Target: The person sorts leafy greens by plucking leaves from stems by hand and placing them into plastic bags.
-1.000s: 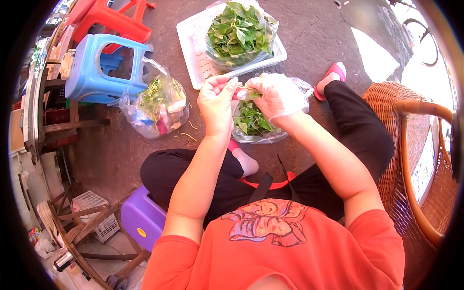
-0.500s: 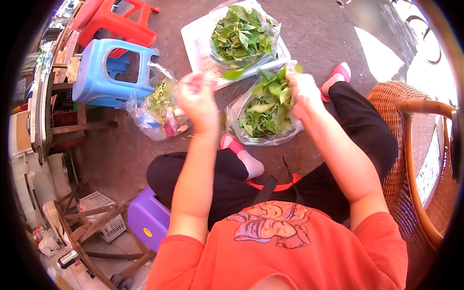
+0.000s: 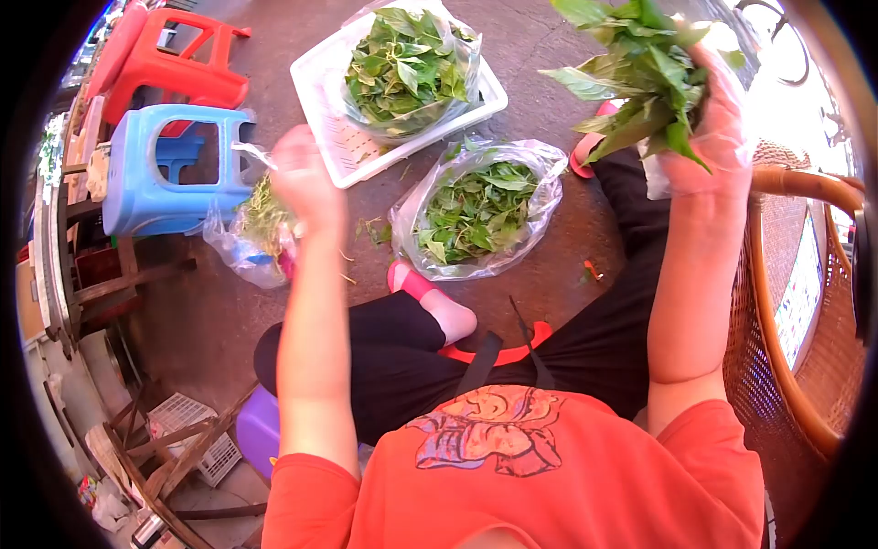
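My right hand (image 3: 718, 137) is raised at the upper right, its fingers wrapped round a thick bunch of green leaves (image 3: 640, 82). Motion blurs my left hand (image 3: 313, 183), which appears curled beside a clear plastic bag of thin stems and scraps (image 3: 261, 220); its fingertips cannot be made out. On the ground between the hands, an open clear bag (image 3: 549, 197) holds loose leaves (image 3: 471, 220). Farther off, a second bag heaped with leaves (image 3: 402, 73) rests in a white plastic basket (image 3: 334, 137).
Blue (image 3: 128, 174) and red (image 3: 174, 59) plastic stools stand at the left, near wooden framework (image 3: 174, 439). A purple stool (image 3: 258, 430) is by my left leg. A wicker chair (image 3: 764, 265) stands close on the right. Small leaf scraps (image 3: 375, 229) lie on the floor.
My right hand has moved up and right with the leaf bunch, away from the open bag. My left hand has moved left, towards the bag of stems. The view has shifted slightly.
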The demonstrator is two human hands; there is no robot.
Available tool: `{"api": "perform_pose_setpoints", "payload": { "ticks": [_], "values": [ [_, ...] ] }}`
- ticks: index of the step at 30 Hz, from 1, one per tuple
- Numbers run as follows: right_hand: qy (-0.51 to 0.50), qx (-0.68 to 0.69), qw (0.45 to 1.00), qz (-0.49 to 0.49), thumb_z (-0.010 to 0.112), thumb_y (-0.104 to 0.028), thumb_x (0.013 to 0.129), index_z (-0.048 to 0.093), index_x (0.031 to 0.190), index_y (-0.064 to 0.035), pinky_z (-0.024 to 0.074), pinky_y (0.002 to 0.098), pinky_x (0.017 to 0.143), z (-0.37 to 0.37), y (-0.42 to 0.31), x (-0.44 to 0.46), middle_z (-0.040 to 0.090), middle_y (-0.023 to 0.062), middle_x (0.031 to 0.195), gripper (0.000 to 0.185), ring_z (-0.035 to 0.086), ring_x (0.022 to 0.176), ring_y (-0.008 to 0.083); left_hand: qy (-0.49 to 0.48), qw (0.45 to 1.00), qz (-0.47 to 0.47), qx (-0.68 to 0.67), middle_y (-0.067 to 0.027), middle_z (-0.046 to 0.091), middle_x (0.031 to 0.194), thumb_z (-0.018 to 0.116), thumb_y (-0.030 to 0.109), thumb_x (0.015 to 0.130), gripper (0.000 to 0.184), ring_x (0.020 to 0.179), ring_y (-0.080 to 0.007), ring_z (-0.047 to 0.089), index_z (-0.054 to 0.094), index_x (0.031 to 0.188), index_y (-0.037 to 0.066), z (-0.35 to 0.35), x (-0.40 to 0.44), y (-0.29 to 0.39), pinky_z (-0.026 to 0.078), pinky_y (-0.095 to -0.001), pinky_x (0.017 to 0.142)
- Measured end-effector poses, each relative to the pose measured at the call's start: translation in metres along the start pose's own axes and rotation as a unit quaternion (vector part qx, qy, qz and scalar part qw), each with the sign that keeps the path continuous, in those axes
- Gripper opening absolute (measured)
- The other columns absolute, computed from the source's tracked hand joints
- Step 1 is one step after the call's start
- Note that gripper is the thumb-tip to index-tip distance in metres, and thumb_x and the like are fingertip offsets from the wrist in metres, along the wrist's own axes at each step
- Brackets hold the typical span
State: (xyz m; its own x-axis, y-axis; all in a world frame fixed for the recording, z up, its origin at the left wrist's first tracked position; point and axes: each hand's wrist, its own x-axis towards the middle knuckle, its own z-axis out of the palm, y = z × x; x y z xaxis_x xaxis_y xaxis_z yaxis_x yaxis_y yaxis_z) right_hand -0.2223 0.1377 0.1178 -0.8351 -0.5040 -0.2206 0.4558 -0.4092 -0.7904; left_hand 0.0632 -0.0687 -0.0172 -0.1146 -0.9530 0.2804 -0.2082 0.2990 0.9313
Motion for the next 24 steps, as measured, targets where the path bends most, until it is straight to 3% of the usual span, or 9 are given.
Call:
{"api": "perform_pose_setpoints", "payload": {
  "ticks": [2,3,5,9,12,15,20,21,24],
  "values": [
    [-0.016,0.019,1.000,0.015,0.051,-0.018,0.088,0.057,0.111,-0.0023,0.0452,0.0336,0.086,-0.005,-0.005,0.003,0.061,0.0094,0.104,0.028,0.058,0.095,0.0211,-0.263,0.959,0.080,0.070,-0.0093,0.064,0.086,0.058,0.009,0.081,0.012,0.080,-0.0195,0.061,0.066,0.089,0.004,0.060,-0.056,0.005,0.047,-0.0303,0.076],
    [-0.015,0.020,1.000,0.018,0.051,-0.018,0.088,0.057,0.111,-0.0020,0.0452,0.0336,0.086,-0.004,-0.004,0.002,0.061,0.0095,0.105,0.029,0.058,0.095,0.0211,-0.393,0.918,-0.006,0.056,-0.0121,0.064,0.088,0.058,0.008,0.079,0.013,0.085,-0.0240,0.061,0.066,0.089,0.005,0.085,-0.083,-0.008,0.047,-0.0315,0.078],
    [-0.010,0.022,0.999,0.021,0.052,-0.018,0.088,0.056,0.112,-0.0013,0.0451,0.0335,0.087,-0.005,-0.002,0.003,0.061,0.0099,0.105,0.030,0.058,0.096,0.0213,-0.542,0.825,0.099,0.127,-0.0116,0.061,0.103,0.057,0.005,0.079,0.021,0.096,-0.0265,0.058,0.062,0.100,0.004,0.133,-0.128,-0.048,0.046,-0.0342,0.084],
    [-0.024,0.014,0.999,0.030,0.052,-0.016,0.088,0.057,0.110,0.0006,0.0475,0.0315,0.083,-0.009,0.003,0.005,0.062,0.0099,0.103,0.028,0.059,0.093,0.0209,-0.486,0.793,0.222,0.291,-0.0168,0.051,0.118,0.049,0.003,0.078,0.040,0.116,-0.0316,0.044,0.050,0.118,0.005,0.168,-0.166,-0.099,0.037,-0.0409,0.096],
    [-0.069,0.024,0.997,0.036,0.052,-0.015,0.089,0.057,0.109,0.0020,0.0479,0.0305,0.083,-0.008,0.004,0.007,0.062,0.0104,0.102,0.027,0.060,0.093,0.0199,-0.641,0.572,0.174,0.482,-0.0058,0.062,0.099,0.047,0.013,0.083,0.025,0.100,-0.0218,0.056,0.064,0.101,0.015,0.143,-0.154,-0.099,0.035,-0.0439,0.086],
    [-0.117,0.026,0.992,0.029,0.051,-0.014,0.089,0.057,0.108,0.0028,0.0466,0.0310,0.086,-0.010,0.002,0.008,0.062,0.0109,0.103,0.026,0.059,0.095,0.0192,-0.678,0.480,0.105,0.546,-0.0065,0.066,0.096,0.049,0.013,0.079,0.022,0.092,-0.0222,0.061,0.068,0.090,0.013,0.098,-0.144,-0.108,0.035,-0.0449,0.086],
    [-0.132,0.044,0.988,0.061,0.052,-0.014,0.089,0.058,0.108,0.0023,0.0453,0.0311,0.087,-0.005,0.011,-0.002,0.062,0.0104,0.103,0.026,0.058,0.096,0.0187,-0.649,0.682,-0.109,0.319,-0.0087,0.066,0.076,0.067,0.019,0.073,0.016,0.072,-0.0212,0.062,0.067,0.083,0.006,0.034,-0.109,-0.092,0.047,-0.0338,0.065],
    [-0.131,0.048,0.988,0.072,0.052,-0.014,0.089,0.058,0.108,0.0022,0.0451,0.0311,0.087,-0.003,0.013,-0.003,0.062,0.0102,0.102,0.026,0.058,0.096,0.0186,-0.633,0.720,-0.195,0.208,-0.0030,0.064,0.072,0.069,0.023,0.075,0.020,0.069,-0.0117,0.058,0.067,0.084,0.005,0.030,-0.099,-0.080,0.046,-0.0304,0.065],
    [-0.084,0.007,0.996,0.031,0.056,-0.016,0.087,0.059,0.106,0.0012,0.0454,0.0296,0.085,-0.006,0.029,0.005,0.062,0.0075,0.099,0.025,0.058,0.094,0.0173,-0.573,0.767,-0.246,0.152,0.0020,0.061,0.075,0.063,0.024,0.083,0.021,0.070,-0.0064,0.051,0.067,0.085,0.004,0.021,-0.086,-0.040,0.044,-0.0253,0.067]
  ]
}}
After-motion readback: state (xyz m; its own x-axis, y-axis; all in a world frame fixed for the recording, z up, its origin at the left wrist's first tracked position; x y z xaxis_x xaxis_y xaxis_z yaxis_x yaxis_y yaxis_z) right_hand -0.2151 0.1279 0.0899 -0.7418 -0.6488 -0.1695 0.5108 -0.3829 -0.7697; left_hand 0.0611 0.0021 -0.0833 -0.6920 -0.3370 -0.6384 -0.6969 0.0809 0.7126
